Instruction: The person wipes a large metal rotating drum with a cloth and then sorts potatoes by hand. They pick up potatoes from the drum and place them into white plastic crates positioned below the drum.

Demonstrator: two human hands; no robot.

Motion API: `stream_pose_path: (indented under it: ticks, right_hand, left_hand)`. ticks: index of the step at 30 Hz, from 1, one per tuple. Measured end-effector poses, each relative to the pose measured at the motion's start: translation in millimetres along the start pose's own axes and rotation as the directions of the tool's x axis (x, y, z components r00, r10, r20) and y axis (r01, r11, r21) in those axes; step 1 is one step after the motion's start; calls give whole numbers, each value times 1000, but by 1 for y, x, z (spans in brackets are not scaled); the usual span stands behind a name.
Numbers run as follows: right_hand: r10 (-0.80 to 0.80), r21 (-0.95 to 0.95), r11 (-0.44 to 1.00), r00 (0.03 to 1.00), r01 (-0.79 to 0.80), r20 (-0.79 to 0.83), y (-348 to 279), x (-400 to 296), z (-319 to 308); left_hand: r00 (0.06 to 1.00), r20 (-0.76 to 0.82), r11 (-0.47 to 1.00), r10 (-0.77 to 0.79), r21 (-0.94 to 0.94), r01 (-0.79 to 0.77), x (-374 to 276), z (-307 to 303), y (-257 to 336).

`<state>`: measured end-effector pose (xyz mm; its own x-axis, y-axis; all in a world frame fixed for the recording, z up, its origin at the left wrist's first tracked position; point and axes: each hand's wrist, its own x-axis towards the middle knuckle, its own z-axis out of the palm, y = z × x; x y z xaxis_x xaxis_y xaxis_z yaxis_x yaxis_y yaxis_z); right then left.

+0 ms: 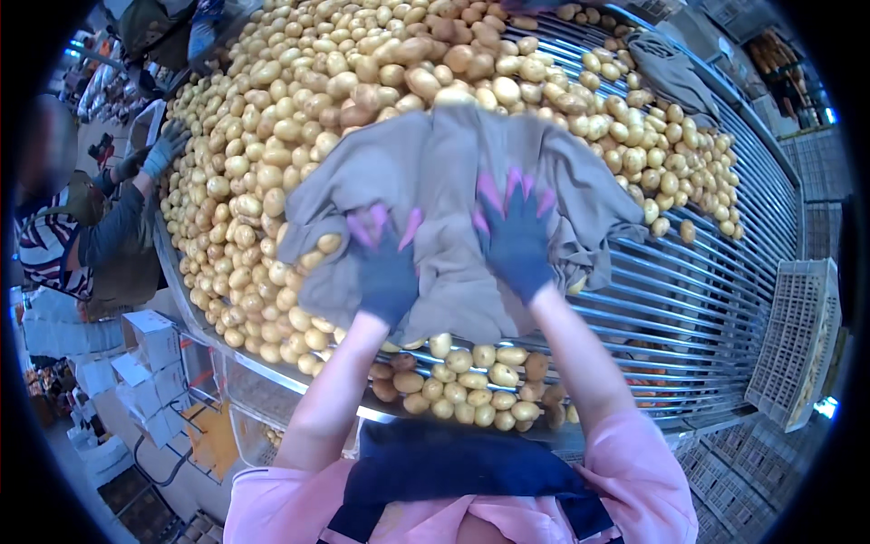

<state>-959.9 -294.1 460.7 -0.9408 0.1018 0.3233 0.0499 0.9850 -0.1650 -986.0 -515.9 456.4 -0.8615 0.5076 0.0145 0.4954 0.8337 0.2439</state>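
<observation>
A wide grey cloth (448, 272) lies spread and wrinkled over the potatoes (272, 122) in front of me. My left hand (387, 265), in a dark glove with pink fingertips, presses flat on the cloth's left part. On the right part rests my right hand (518, 238), gloved the same way, its fingers spread apart. Neither hand grips anything that I can make out. Potatoes show around the cloth's edges, and a few lie on its left fold. What lies beneath the cloth is hidden.
Metal rollers (686, 306) form the table's right side. A second grey cloth (673, 75) lies at the far right, and a plastic crate (795, 340) stands at the right edge. At left a co-worker's gloved hand (166, 149) touches the heap. White boxes (153, 374) are stacked lower left.
</observation>
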Motion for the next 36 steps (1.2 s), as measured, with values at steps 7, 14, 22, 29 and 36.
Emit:
stream_pose_path:
  ticks: [7,14,22,29,36]
  right_hand:
    - [55,160,980,930,-121,363,16,-114,-90]
    - [103,19,994,989,-105,110,107,-15,-68]
    - [252,358,899,966,-254,52,115,-85,-100]
    - [815,731,409,579,-546,-23,150,-113,-242]
    - [140,30,990,904,-140,-404,268,38,-212]
  left_hand:
    - [962,222,985,162,-101,-142,-79,-35,-11]
    - [990,-108,988,87,-115,-99,33,-72,-37]
    - [988,145,952,46,-307,1,-9,-72,-55]
    - [985,-112,961,-132,-259,99,-14,-84,-48]
    - [877,-455,916,-155,-399,-46,214,-168,-37]
